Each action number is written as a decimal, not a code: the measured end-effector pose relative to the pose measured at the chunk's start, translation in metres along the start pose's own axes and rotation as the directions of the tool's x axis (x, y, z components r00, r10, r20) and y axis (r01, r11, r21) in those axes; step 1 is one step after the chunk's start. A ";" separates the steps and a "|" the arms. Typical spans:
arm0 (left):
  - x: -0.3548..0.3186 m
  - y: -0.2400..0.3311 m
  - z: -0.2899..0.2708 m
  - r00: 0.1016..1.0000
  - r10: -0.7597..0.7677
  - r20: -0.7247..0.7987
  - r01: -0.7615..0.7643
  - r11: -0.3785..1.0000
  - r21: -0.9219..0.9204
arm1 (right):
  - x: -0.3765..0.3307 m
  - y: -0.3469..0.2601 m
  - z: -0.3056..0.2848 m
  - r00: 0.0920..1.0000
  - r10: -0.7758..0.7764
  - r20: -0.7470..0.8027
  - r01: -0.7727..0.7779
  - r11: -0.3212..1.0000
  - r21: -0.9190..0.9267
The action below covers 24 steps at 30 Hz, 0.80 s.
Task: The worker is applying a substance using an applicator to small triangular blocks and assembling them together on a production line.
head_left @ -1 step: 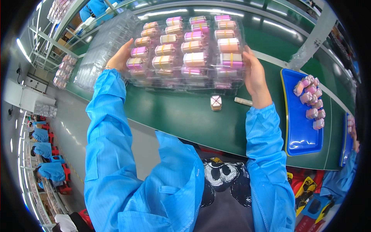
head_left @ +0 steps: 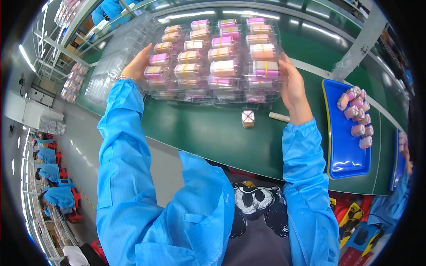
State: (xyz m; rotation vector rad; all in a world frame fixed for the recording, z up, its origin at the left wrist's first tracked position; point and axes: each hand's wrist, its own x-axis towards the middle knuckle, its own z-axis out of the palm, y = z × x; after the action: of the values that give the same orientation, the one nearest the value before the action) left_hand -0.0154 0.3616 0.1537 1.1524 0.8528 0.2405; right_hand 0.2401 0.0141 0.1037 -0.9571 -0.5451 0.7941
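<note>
Both my hands grip opposite ends of a clear plastic tray over the green worktop. It carries rows of small pink and cream bundles, each with a yellow band round it. My left hand is closed on the left end, fingers along the side wall. At the right end my right hand presses its fingers to the edge. Under this tray more clear plastic with similar bundles shows, so it seems to rest on another filled tray. A loose bundle with crossed bands stands on the worktop just in front.
A small pale cylinder lies by my right wrist. To the right, a blue tray holds several wrapped pieces. Stacked empty clear trays stand at the left. A metal post rises at the back right. Another person's hand shows far right.
</note>
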 end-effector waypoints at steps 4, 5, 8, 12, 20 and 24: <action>-0.002 0.009 0.009 1.000 -0.013 -0.002 0.013 1.000 0.027 | 0.003 0.005 -0.002 0.997 0.007 -0.073 -0.011 0.999 -0.050; -0.002 0.004 0.014 1.000 -0.025 0.007 0.025 1.000 0.016 | 0.004 0.007 -0.004 0.995 0.006 -0.095 -0.013 0.997 -0.073; 0.018 -0.025 -0.012 0.998 0.059 -0.007 -0.060 0.996 -0.062 | 0.010 0.034 -0.028 0.999 -0.034 -0.007 0.033 0.986 -0.164; 0.015 -0.033 -0.004 0.989 0.060 -0.135 -0.060 0.998 0.005 | 0.000 0.040 -0.024 0.997 -0.019 -0.073 0.007 0.988 -0.153; -0.049 0.014 -0.012 0.306 0.945 -0.116 -0.411 0.241 0.879 | -0.022 0.039 -0.043 0.987 0.151 -0.049 -0.156 0.982 -0.109; -0.153 0.010 -0.032 0.124 0.956 -0.266 0.284 0.223 0.932 | -0.029 0.039 -0.037 0.995 0.091 -0.031 -0.096 0.970 -0.223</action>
State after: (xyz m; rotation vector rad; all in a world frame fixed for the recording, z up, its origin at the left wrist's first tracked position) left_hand -0.1383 0.3007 0.2294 2.5691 1.8395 1.3710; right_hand 0.2358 -0.0142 0.0497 -1.2050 -0.5838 0.8180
